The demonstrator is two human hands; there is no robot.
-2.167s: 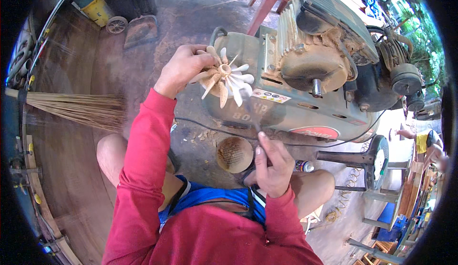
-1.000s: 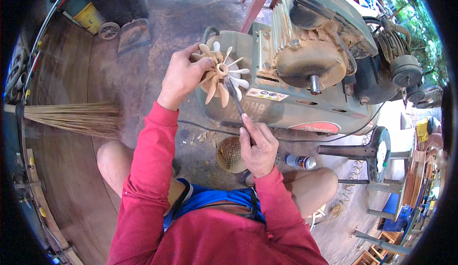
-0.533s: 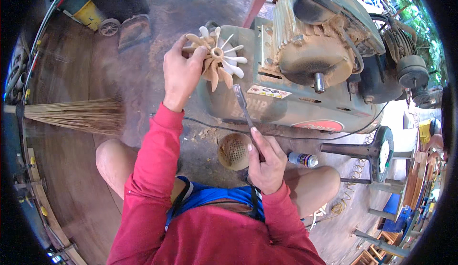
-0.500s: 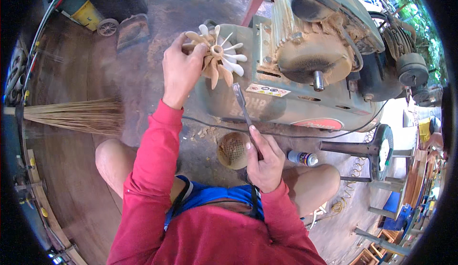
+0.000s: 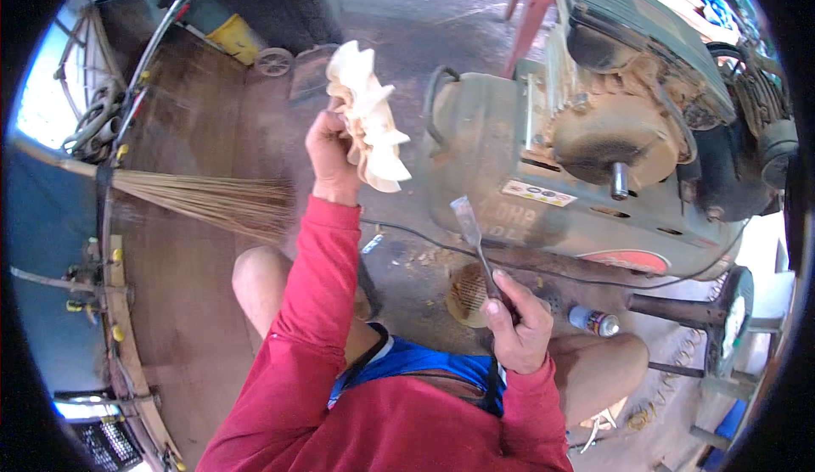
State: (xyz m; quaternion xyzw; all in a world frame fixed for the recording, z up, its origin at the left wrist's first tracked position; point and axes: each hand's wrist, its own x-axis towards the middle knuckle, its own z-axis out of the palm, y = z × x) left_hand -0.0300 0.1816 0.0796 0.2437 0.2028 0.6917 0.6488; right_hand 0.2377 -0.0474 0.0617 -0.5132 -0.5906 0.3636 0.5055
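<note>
My left hand (image 5: 335, 158) is closed on a dusty, pale cooling fan (image 5: 371, 120) with many blades, held up edge-on above the floor. My right hand (image 5: 519, 323) grips the handle of a flat-bladed chisel (image 5: 474, 233), its metal end tilted up and away from me. Fan and chisel are apart. Beyond the chisel stands a grey air compressor tank (image 5: 484, 132) topped by a dust-caked motor (image 5: 607, 132) with a bare metal shaft sticking out. A round perforated bowl (image 5: 465, 302) sits on the floor just behind the chisel, partly covered by my right hand.
A spray can (image 5: 592, 320) lies near my right knee. A black cable (image 5: 543, 266) runs along the floor before the tank. At left is a stick broom (image 5: 204, 196); at far right a dark stool (image 5: 730, 311). A red plastic chair (image 5: 531, 18) stands behind the tank.
The fan has been turned from face-on to edge-on in my left hand. The whole view has shifted, with the compressor now farther right. My right hand keeps its hold on the chisel.
</note>
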